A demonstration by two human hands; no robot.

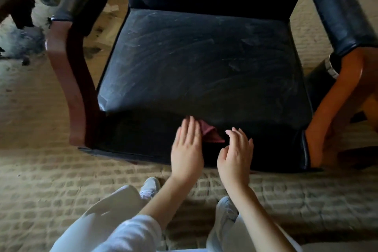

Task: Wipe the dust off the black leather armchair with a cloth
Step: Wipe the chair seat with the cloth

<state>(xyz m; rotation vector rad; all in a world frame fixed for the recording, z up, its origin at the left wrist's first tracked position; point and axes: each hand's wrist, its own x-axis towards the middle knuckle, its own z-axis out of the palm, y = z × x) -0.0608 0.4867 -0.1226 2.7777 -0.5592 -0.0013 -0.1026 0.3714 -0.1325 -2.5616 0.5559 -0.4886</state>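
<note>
The black leather armchair (200, 63) fills the upper view, and its seat shows pale dust streaks. A dark red cloth (210, 133) lies against the seat's front face, just below the front edge. My left hand (187, 147) lies flat with straight fingers on the cloth's left part, pressing it to the leather. My right hand (235, 153) hovers just right of the cloth with fingers loosely bent, holding nothing. Most of the cloth is hidden under my left hand.
Wooden armrest posts stand at the left (67, 80) and right (335, 108) of the seat. A woven beige rug (61, 180) covers the floor. My knees in light trousers (122, 221) and a shoe (150, 187) are near the chair's front.
</note>
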